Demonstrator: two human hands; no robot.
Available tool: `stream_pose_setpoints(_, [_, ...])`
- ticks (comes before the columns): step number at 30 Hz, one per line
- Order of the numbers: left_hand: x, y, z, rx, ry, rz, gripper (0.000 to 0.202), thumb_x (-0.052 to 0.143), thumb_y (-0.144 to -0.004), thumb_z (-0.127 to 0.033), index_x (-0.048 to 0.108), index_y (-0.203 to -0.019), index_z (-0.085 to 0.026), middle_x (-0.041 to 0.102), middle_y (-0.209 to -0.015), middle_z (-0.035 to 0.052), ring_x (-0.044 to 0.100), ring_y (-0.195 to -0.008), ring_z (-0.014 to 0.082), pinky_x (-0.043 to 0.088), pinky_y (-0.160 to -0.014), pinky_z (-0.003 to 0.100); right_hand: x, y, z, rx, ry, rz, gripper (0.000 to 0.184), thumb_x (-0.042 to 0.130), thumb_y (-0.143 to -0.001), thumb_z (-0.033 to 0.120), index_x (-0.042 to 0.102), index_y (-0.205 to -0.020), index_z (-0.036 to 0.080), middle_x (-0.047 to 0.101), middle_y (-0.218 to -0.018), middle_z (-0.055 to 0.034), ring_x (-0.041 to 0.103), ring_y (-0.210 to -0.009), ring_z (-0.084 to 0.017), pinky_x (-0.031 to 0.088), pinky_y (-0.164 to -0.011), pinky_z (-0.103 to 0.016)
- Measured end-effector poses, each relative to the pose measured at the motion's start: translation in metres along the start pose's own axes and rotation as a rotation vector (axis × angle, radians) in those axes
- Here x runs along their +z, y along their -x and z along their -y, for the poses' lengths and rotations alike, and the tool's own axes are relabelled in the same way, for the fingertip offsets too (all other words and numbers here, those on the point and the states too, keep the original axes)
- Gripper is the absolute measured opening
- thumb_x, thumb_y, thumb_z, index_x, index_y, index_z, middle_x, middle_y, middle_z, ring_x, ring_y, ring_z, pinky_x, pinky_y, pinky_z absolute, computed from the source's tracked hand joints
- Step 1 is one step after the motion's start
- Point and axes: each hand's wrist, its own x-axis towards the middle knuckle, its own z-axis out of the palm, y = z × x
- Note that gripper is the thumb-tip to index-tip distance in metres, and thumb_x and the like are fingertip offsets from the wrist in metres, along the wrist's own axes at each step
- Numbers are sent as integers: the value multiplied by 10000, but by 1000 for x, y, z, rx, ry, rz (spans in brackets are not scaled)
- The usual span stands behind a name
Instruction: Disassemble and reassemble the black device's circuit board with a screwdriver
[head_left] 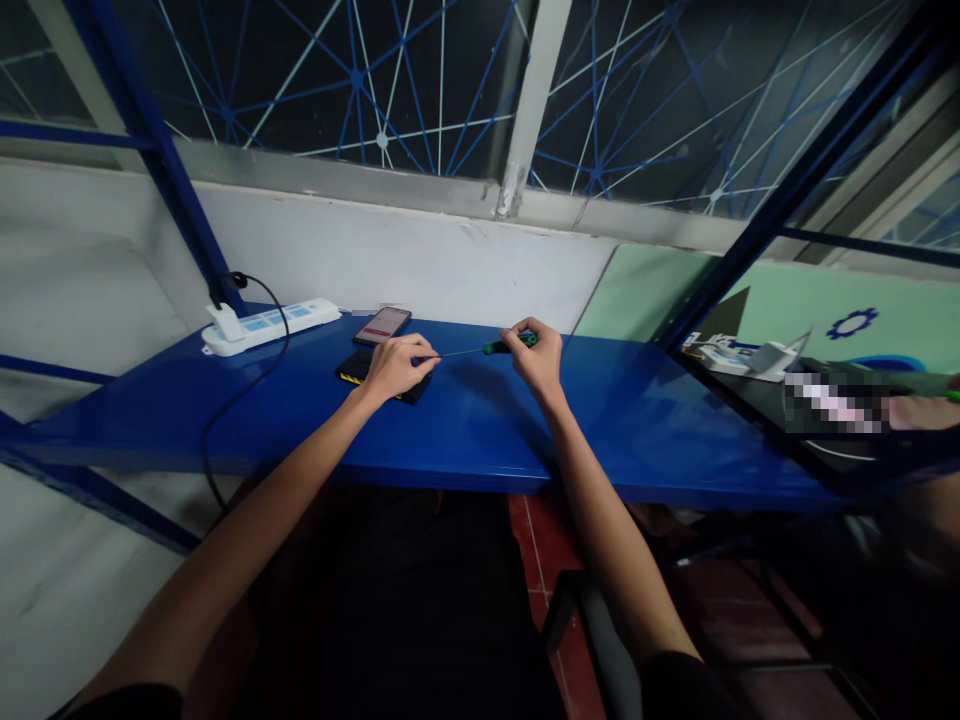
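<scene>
My right hand (536,352) is closed around the green and black handle of a screwdriver (491,348), held over the blue table. Its thin shaft points left, level with the table, toward my left hand (399,366). The thumb and fingertips of my left hand are pinched together at the screwdriver's tip. Whether they grip the tip itself or a small piece on it is too small to tell. Beneath my left hand lies a flat black case (349,367) with yellow markings, partly hidden by the hand. Just behind it a phone (383,325) rests with its screen lit.
A white power strip (271,325) with a plug and black cable (279,345) lies at the table's left. Blue frame posts (169,190) rise on both sides. To the right, another person's hand (924,412) is by a dark surface with white items (750,358).
</scene>
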Motion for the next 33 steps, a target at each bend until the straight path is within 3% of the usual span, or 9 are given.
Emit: stream_pose_setpoints(33, [2, 0, 1, 14, -21, 37, 197, 624, -871, -353, 783, -831, -243, 740, -888, 34, 629, -650, 152, 445, -572, 281, -1, 1, 4, -71, 56, 11, 200, 641, -743, 349, 565, -638, 197, 497, -531, 24, 432, -505, -115, 378, -548, -288])
